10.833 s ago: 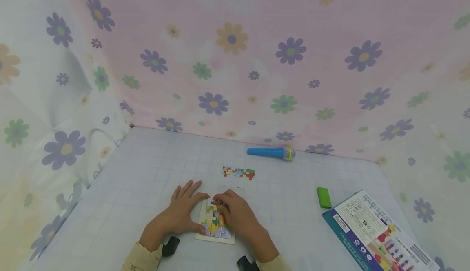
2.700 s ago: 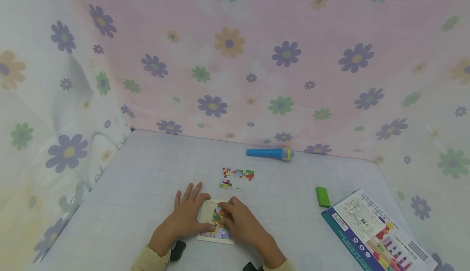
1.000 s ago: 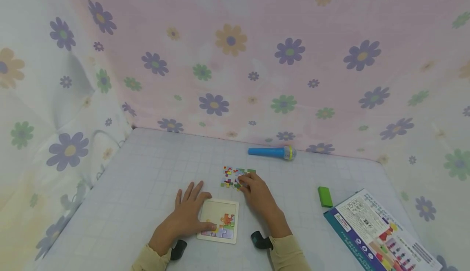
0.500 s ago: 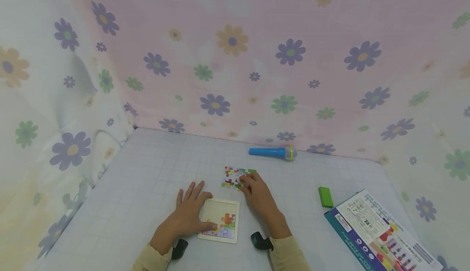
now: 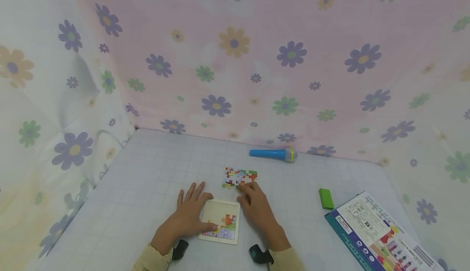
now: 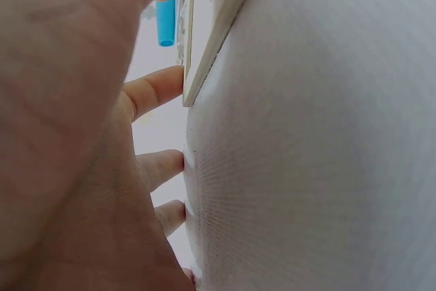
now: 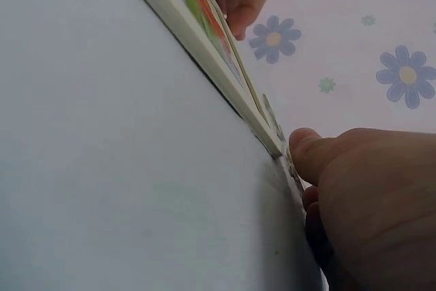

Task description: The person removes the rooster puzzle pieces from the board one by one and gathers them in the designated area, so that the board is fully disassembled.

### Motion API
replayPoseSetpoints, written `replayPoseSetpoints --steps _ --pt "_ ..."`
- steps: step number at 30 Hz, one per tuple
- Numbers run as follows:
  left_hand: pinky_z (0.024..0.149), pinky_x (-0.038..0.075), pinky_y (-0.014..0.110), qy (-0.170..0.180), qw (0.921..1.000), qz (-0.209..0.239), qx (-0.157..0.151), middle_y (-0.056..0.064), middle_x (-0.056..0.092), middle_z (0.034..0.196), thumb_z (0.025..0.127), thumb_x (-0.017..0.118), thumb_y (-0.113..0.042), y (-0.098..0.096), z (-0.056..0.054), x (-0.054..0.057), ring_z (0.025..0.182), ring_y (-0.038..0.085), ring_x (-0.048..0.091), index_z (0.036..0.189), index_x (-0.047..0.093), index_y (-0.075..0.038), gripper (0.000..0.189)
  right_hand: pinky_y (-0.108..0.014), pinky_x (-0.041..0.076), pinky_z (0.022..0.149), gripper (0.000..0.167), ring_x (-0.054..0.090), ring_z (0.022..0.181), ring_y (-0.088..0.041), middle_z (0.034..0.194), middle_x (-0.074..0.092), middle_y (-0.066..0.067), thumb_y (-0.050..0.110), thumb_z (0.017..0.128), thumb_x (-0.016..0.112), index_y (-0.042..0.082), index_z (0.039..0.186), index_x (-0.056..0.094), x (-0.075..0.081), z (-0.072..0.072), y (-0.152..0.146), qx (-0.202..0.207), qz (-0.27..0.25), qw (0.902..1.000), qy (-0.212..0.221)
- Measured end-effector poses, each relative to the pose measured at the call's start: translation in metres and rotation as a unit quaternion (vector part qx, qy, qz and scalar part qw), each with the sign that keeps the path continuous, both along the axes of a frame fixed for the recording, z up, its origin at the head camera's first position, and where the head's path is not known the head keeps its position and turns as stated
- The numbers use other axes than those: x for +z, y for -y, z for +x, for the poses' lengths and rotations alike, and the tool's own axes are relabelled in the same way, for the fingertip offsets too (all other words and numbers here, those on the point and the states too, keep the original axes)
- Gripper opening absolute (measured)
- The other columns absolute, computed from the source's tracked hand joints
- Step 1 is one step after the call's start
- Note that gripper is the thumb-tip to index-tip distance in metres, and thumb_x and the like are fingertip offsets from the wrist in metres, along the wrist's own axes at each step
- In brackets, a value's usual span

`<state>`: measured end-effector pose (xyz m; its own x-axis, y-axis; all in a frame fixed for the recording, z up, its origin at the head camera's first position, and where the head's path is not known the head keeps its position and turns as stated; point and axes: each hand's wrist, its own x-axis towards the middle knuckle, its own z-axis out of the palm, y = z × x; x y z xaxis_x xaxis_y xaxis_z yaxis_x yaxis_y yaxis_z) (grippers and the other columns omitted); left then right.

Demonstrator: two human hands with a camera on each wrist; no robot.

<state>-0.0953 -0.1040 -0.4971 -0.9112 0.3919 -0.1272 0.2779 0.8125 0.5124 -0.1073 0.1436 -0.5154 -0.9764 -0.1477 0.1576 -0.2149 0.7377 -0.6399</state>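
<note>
A square jigsaw board point(image 5: 219, 207) with a pale wooden frame lies before the person. Several puzzle pieces point(image 5: 222, 232) fill its lower part; its upper part is bare. My left hand point(image 5: 187, 216) has its fingers spread beside the board. Its thumb presses on the lower pieces, and the index finger point(image 6: 160, 90) touches the frame's edge in the left wrist view. Beyond the board lies a cluster of loose puzzle pieces point(image 5: 240, 173). My right hand point(image 5: 258, 207) is at its near side, index fingertip on or beside a lower piece, thumb apart from it; no piece shows between them.
A blue toy microphone point(image 5: 269, 154) lies near the back edge of the table point(image 5: 161, 156). To the right are a green block point(image 5: 326, 198) and a printed box point(image 5: 382, 234). Flowered cloth point(image 5: 249, 79) hangs behind and at the sides.
Pieces from the board's upper part now lie in the cluster beyond it. My right hand went from the board to the cluster, then drew back slightly, uncovering pieces. My left hand stays at the board.
</note>
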Motion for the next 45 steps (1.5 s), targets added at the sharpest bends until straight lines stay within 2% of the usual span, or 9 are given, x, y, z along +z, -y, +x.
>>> replayPoseSetpoints --steps 8,15,21,28,36,45 --pt "0.119 0.006 0.078 -0.003 1.0000 -0.005 -0.001 0.016 0.023 0.169 0.070 0.085 -0.064 -0.001 0.000 0.001 0.157 0.047 0.012 0.136 0.053 -0.023 0.084 -0.017 0.047 0.071 0.028 0.049 0.085 -0.004 0.109 0.058 0.008 0.021 0.094 0.074 0.019 0.122 0.071 0.001 0.019 0.005 0.050 -0.018 0.9983 0.023" --pt "0.118 0.005 0.078 0.004 1.0000 0.002 0.000 0.017 0.024 0.169 0.070 0.085 -0.063 -0.001 0.000 0.003 0.157 0.047 0.011 0.134 0.054 -0.022 0.083 -0.017 0.047 0.073 0.034 0.049 0.086 -0.001 0.111 0.058 0.011 0.034 0.093 0.075 0.021 0.124 0.071 0.001 0.039 0.005 0.076 -0.011 0.9958 0.050" --pt "0.119 0.005 0.077 0.003 1.0000 -0.009 -0.002 0.016 0.023 0.169 0.071 0.083 -0.066 0.000 -0.001 0.001 0.158 0.046 0.010 0.136 0.053 -0.023 0.083 -0.023 0.054 0.085 0.044 0.052 0.096 -0.002 0.118 0.059 0.010 0.037 0.089 0.078 0.019 0.129 0.069 0.005 0.051 0.003 0.101 0.008 0.9931 0.058" --pt "0.119 0.005 0.077 0.004 0.9999 -0.009 -0.002 0.016 0.023 0.169 0.070 0.083 -0.066 0.000 -0.001 -0.003 0.157 0.045 0.011 0.136 0.053 -0.023 0.084 -0.033 0.055 0.098 0.046 0.055 0.109 -0.006 0.123 0.058 0.010 0.040 0.090 0.077 0.021 0.131 0.067 0.014 0.054 0.004 0.117 0.048 0.9885 0.082" --pt "0.119 0.006 0.077 -0.001 1.0000 -0.005 -0.003 0.016 0.023 0.169 0.070 0.084 -0.066 0.000 -0.001 -0.003 0.157 0.046 0.011 0.135 0.053 -0.024 0.083 -0.022 0.051 0.082 0.044 0.048 0.093 0.000 0.121 0.057 0.011 0.037 0.090 0.077 0.023 0.130 0.067 0.017 0.053 0.004 0.133 0.055 0.9840 0.105" --pt "0.119 0.005 0.077 0.001 1.0000 -0.008 -0.003 0.016 0.023 0.169 0.070 0.083 -0.066 0.000 -0.001 -0.003 0.157 0.046 0.010 0.136 0.052 -0.023 0.084 -0.019 0.047 0.074 0.042 0.047 0.086 -0.001 0.116 0.055 0.009 0.031 0.088 0.080 0.021 0.126 0.066 0.024 0.051 0.007 0.131 0.046 0.9807 0.138"
